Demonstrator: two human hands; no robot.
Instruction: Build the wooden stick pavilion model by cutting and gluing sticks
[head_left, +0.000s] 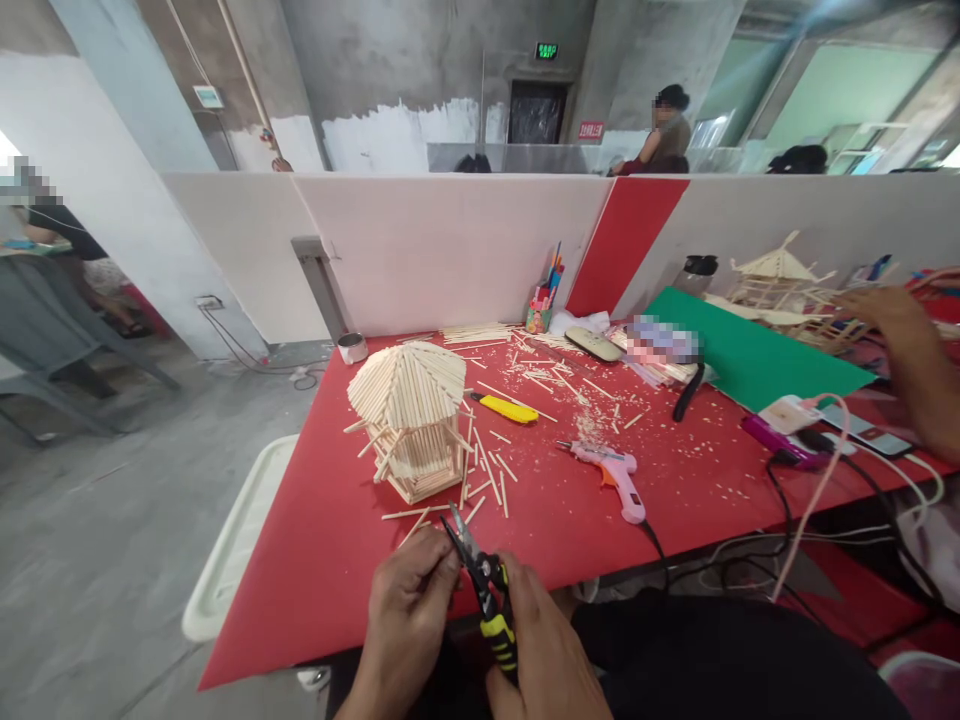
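My right hand [544, 640] grips garden shears [498, 630] with black and yellow-green handles, their blades apart and pointing up and away from me. Close beside the blades, the fingers of my left hand [412, 600] are pinched together; whatever they hold is hidden or too small to name. Just beyond my hands stands a small pavilion model [409, 420] made of pale wooden sticks, with a many-sided roof. Loose sticks [491, 470] lie to its right and in front of it.
On the red tabletop [300, 560] lie a yellow utility knife [506, 408], a pink glue gun [611, 475] and scattered wood scraps. A pen holder [538, 312] stands by the white partition [450, 240]. At right, another person's arm [911, 350] reaches towards a second stick model [780, 275] near a green board [765, 350].
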